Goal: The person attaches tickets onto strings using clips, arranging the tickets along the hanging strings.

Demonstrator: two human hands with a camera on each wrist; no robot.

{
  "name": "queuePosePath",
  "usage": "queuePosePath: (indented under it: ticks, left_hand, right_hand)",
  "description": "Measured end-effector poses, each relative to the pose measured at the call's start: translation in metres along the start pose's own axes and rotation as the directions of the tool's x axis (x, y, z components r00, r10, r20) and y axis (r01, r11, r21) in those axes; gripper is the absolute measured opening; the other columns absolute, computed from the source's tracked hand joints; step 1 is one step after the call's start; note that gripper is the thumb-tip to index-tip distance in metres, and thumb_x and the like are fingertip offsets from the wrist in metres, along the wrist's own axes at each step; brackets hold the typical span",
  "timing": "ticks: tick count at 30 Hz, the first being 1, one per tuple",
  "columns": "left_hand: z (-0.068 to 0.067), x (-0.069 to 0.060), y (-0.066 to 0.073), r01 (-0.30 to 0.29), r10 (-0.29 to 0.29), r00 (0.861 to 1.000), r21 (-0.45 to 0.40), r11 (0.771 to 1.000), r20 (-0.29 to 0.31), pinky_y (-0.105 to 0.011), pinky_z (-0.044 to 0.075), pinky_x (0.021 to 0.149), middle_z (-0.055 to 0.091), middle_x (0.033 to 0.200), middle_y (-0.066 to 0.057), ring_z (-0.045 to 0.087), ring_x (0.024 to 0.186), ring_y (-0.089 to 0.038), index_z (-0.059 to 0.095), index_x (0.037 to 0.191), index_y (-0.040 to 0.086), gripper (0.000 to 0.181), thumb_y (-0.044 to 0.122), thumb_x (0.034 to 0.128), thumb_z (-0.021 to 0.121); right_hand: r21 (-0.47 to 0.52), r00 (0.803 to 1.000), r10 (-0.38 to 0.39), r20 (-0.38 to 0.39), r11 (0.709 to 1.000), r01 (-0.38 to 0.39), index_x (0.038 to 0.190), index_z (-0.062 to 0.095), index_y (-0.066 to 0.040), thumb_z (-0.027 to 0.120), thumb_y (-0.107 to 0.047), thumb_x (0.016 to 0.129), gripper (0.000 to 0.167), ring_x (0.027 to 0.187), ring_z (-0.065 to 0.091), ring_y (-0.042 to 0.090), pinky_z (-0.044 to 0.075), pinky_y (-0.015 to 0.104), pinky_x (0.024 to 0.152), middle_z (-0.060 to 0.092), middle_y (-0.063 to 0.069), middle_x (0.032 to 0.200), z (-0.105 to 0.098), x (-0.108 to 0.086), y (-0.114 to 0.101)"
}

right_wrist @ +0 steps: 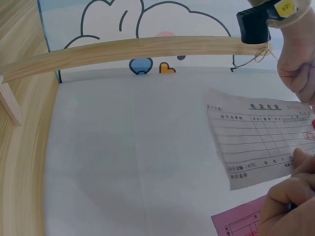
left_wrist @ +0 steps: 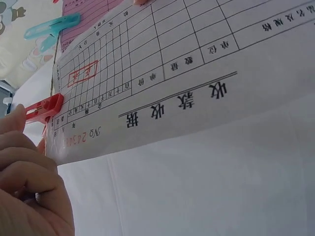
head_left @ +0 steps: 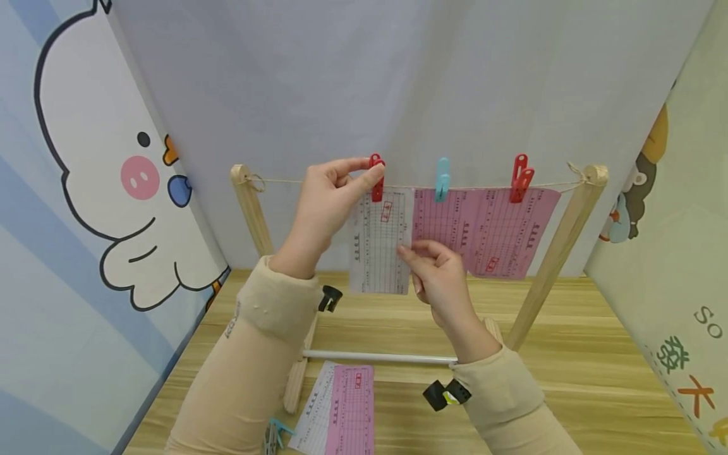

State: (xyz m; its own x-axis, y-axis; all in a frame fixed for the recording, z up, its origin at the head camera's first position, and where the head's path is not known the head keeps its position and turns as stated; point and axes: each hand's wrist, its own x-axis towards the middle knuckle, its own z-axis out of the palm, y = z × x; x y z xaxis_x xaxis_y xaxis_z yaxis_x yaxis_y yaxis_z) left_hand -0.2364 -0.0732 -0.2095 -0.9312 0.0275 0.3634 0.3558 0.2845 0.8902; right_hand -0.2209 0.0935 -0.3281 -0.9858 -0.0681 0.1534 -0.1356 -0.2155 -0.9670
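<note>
A white printed slip (head_left: pixel 381 253) hangs from the string at a red clip (head_left: pixel 377 183), whose handles my left hand (head_left: pixel 327 205) pinches between thumb and fingers. My right hand (head_left: pixel 440 278) holds the slip's right edge between thumb and fingers. Right of it, pink slips (head_left: pixel 478 227) hang under a light blue clip (head_left: pixel 442 180) and another red clip (head_left: pixel 520 180). In the left wrist view the red clip (left_wrist: pixel 47 107) sits at the top edge of the white slip (left_wrist: pixel 147 83).
The string runs between two wooden posts (head_left: pixel 254 215) (head_left: pixel 560 253). A white rod (head_left: pixel 381 357) crosses low between them. On the wooden table lie a white slip (head_left: pixel 315 411) and a pink slip (head_left: pixel 352 411), with clips (head_left: pixel 279 430) beside them at the front.
</note>
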Motion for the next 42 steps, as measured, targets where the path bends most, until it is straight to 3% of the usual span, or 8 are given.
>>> queuePosePath:
  ticks: [8,19,34,42]
  left_hand:
    - [-0.005,-0.003,0.002,-0.003,0.001,0.998,0.027,1.000,0.056,-0.025,0.023,0.047,0.031,0.050,0.007,0.023,0.045,-0.008,0.067,0.128,0.012,0.041,0.032,0.0923,0.071]
    - [-0.010,-0.009,0.001,-0.012,0.009,0.998,0.041,0.999,0.070,-0.024,0.024,0.048,0.033,0.050,0.007,0.025,0.046,-0.009,0.064,0.131,0.013,0.044,0.032,0.0919,0.072]
    - [-0.024,-0.040,-0.013,-0.071,0.064,0.996,0.111,0.991,0.063,-0.025,0.026,0.046,0.037,0.051,0.004,0.028,0.045,-0.009,0.067,0.127,0.014,0.038,0.029,0.0921,0.072]
    - [-0.028,-0.057,-0.025,-0.050,0.040,0.996,0.128,0.991,0.075,-0.024,0.024,0.044,0.038,0.052,0.003,0.027,0.044,-0.009,0.070,0.121,0.012,0.033,0.026,0.0917,0.072]
  right_hand:
    - [-0.035,1.000,0.025,0.006,0.999,-0.024,0.118,0.058,0.005,0.062,-0.013,0.098,0.027,0.037,0.029,0.004,0.021,0.018,0.039,0.044,-0.008,0.045,-0.002,-0.003,-0.002]
    - [-0.028,1.000,0.019,-0.006,0.999,-0.019,0.119,0.060,0.000,0.062,-0.013,0.098,0.025,0.036,0.027,0.004,0.021,0.019,0.038,0.045,-0.008,0.045,-0.007,-0.010,-0.002]
    - [-0.035,0.997,0.058,-0.042,0.998,-0.059,0.115,0.060,0.000,0.062,-0.015,0.098,0.023,0.037,0.025,0.004,0.021,0.019,0.040,0.044,-0.006,0.047,-0.014,-0.040,0.013]
    - [-0.082,0.998,0.063,-0.030,0.994,-0.066,0.109,0.063,-0.002,0.064,-0.016,0.097,0.018,0.038,0.026,0.004,0.022,0.018,0.040,0.045,-0.005,0.048,-0.016,-0.056,0.031]
